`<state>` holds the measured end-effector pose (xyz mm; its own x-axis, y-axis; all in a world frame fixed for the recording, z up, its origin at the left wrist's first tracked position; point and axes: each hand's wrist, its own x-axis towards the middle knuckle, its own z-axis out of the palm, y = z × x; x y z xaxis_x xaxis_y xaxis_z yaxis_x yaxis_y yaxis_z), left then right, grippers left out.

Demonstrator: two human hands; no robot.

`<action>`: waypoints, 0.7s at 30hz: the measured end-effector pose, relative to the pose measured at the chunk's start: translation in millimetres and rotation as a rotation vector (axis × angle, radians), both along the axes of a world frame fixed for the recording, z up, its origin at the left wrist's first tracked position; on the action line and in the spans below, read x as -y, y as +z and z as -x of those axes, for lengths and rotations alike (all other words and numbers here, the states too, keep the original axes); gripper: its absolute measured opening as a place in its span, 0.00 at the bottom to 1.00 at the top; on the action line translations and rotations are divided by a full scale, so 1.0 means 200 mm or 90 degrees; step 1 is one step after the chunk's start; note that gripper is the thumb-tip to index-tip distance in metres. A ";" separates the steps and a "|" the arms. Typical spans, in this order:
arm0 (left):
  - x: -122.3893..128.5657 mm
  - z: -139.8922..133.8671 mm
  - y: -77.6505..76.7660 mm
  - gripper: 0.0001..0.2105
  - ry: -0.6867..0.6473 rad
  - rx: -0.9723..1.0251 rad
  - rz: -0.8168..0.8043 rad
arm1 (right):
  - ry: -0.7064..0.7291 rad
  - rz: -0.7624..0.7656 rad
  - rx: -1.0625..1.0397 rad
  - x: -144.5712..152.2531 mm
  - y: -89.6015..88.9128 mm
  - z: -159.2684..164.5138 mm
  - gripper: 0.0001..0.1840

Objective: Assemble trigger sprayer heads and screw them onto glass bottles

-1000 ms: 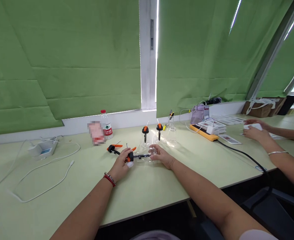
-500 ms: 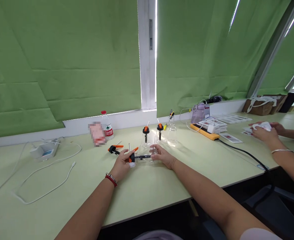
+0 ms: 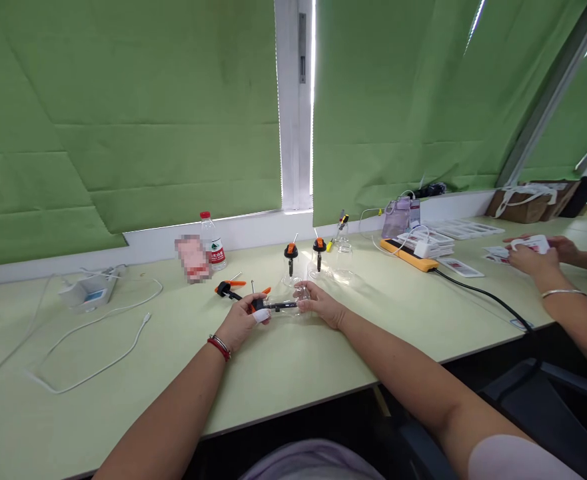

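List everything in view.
held bottle: 1, clear, between hands
capped bottles: 2, clear, beyond it
other top: 1, black-orange, left
glassware: count unclear, clear, centre
water bottle: 1, clear, back left
flask: 1, purple, back right
power strip: 1, orange, right
cards: several, white, right
cables: several, white, both sides
bags: several, brown, right
blinds: several, green, behind
table: 1, pale, below
co-worker's hands: 2, right
left hand: 1, bottle's top
right hand: 1, bottle's base
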<state>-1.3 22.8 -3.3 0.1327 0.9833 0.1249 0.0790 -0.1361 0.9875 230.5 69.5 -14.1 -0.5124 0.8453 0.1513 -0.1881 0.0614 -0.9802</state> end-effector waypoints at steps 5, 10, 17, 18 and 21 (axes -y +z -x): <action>0.01 -0.01 0.01 0.24 0.030 -0.014 0.012 | -0.012 -0.011 0.017 0.02 0.01 0.02 0.27; 0.02 0.00 0.02 0.25 0.039 -0.046 0.023 | -0.030 -0.052 0.074 0.01 -0.01 0.02 0.24; 0.01 0.00 0.01 0.24 0.033 -0.057 0.013 | -0.072 -0.093 0.145 -0.02 -0.04 0.03 0.20; 0.00 0.00 0.01 0.24 0.032 -0.057 0.011 | -0.073 -0.095 0.145 -0.02 -0.04 0.03 0.20; -0.01 0.01 -0.01 0.23 0.034 -0.058 -0.005 | -0.055 -0.076 0.130 -0.02 -0.03 0.02 0.22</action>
<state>-3.9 23.8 -5.4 0.0914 0.9882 0.1228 0.1764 -0.1375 0.9747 227.4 73.5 -20.9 -0.4690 0.8698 0.1530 0.0241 0.1858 -0.9823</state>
